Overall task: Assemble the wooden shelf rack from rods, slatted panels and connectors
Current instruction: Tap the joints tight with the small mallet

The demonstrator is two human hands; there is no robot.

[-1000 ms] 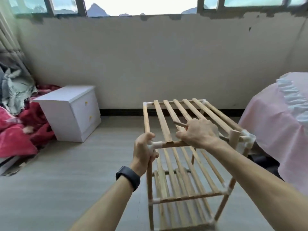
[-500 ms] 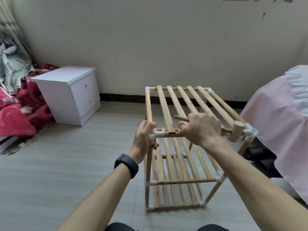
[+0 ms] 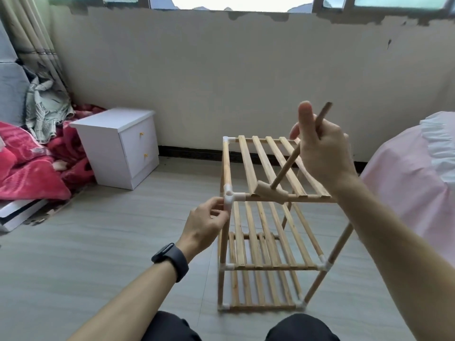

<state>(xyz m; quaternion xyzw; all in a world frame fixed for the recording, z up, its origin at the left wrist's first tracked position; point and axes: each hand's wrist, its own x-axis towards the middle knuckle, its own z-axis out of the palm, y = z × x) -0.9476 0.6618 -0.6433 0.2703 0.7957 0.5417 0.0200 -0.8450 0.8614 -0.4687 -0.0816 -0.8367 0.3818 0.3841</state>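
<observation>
A three-tier wooden shelf rack (image 3: 268, 247) of slatted panels, rods and white connectors stands on the floor in front of me. My right hand (image 3: 320, 148) grips the handle of a small wooden mallet (image 3: 270, 191), raised above the top panel (image 3: 266, 163). The mallet's head hangs just over the panel's near edge. My left hand (image 3: 206, 223) pinches the white corner connector (image 3: 230, 196) at the top tier's near left corner. A dark watch sits on that wrist.
A white two-drawer cabinet (image 3: 123, 146) stands at the left against the wall. Red bedding (image 3: 32, 166) and a curtain lie further left. A pink cloth-covered piece (image 3: 413, 183) stands close to the rack's right side. My knees show at the bottom edge.
My right hand has lifted off the top panel's front rail and raised the mallet, its handle now tilted up. My left hand has slipped from gripping the corner to pinching the connector.
</observation>
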